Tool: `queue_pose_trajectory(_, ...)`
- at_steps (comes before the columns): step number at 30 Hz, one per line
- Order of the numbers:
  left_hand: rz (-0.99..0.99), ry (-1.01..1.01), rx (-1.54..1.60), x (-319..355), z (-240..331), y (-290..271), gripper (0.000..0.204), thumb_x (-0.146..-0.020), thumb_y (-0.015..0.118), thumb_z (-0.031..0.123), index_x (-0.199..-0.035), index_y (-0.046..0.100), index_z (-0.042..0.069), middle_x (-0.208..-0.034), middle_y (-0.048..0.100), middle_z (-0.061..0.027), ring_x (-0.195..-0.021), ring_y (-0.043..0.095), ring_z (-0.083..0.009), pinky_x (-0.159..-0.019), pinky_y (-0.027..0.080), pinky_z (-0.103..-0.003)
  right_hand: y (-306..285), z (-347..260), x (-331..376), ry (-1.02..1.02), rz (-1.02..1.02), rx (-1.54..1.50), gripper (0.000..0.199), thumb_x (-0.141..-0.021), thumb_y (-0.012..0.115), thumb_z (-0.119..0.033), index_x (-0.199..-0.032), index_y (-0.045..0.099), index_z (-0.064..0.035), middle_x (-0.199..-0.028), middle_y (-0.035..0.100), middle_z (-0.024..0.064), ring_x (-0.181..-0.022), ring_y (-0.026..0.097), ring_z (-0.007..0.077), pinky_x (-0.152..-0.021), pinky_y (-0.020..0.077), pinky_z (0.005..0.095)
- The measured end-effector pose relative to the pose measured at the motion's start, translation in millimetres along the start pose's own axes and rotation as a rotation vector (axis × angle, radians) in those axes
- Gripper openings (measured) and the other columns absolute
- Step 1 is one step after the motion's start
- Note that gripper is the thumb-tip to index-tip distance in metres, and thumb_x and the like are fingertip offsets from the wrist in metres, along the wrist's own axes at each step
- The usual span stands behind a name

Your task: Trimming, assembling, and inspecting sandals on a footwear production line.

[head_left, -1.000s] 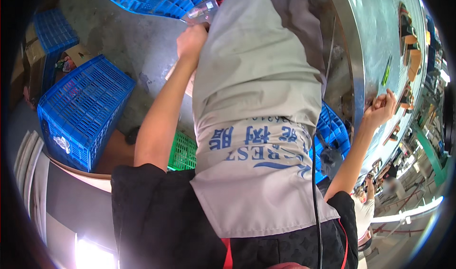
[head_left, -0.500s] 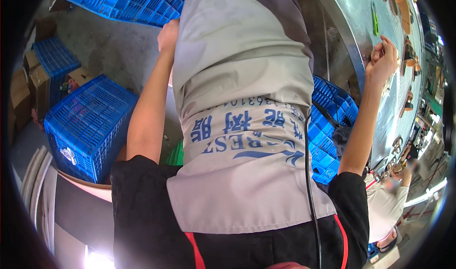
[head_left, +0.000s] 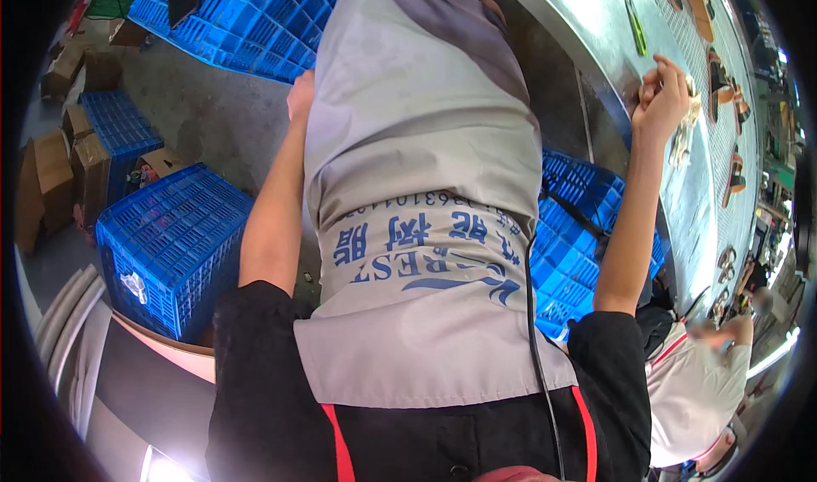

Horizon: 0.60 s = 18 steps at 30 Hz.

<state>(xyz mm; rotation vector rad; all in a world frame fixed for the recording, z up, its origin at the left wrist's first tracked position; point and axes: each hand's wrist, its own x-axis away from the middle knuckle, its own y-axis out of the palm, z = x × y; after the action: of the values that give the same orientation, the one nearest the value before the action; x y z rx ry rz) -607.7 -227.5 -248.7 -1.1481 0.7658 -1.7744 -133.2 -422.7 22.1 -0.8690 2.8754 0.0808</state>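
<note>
My left hand (head_left: 299,96) hangs beside the left edge of my grey apron (head_left: 408,159), just below a blue slatted crate. Its fingers are mostly hidden, and nothing shows in it. Over the edge of the metal worktable (head_left: 587,18) is my right hand (head_left: 661,101), its fingers loosely bent and apart, with nothing visible between them. A crumpled whitish thing (head_left: 683,133), perhaps a cloth or glove, lies right beside that hand. Beyond the fingertips a slim green tool (head_left: 636,26) rests on the metal.
Several sandals (head_left: 734,180) sit on a mesh belt (head_left: 694,35) along the right. Blue crates stand at upper left (head_left: 242,22), left (head_left: 174,248) and under the table (head_left: 570,244). Cardboard boxes (head_left: 53,171) are at far left. Another person (head_left: 694,388) is at lower right.
My view has shifted, so the crates sit lower and more of the upper-left crate shows. The whitish thing beside my right hand is plainer now. Both hands keep much the same pose.
</note>
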Motion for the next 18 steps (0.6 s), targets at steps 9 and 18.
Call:
queue_pose_trajectory(9, 0.029, -0.049, 0.017, 10, 5, -5, 0.039, -0.095, 0.043, 0.037, -0.113, 0.06, 0.008, -0.112, 0.066, -0.0249, -0.103, 0.063, -0.0443, -0.087, 0.051, -0.055, -1, 1, 1, 0.021, 0.018, 0.063, 0.017, -0.095, 0.052, -0.005, -0.102, 0.064, 0.0032, -0.061, 0.052, 0.0029, -0.043, 0.033, 0.0045, -0.038, 0.0245, 0.0198)
queue_pose_trajectory(18, -0.122, -0.124, -0.051, 30, 34, -27, 0.034, -0.095, 0.045, 0.033, -0.113, 0.065, 0.013, -0.107, 0.068, -0.0226, -0.098, 0.066, -0.043, -0.085, 0.053, -0.052, 5, -7, 7, 0.032, 0.107, 0.149, 0.016, -0.096, 0.05, -0.006, -0.102, 0.064, 0.0022, -0.06, 0.051, 0.0016, -0.042, 0.031, 0.003, -0.038, 0.0232, 0.0179)
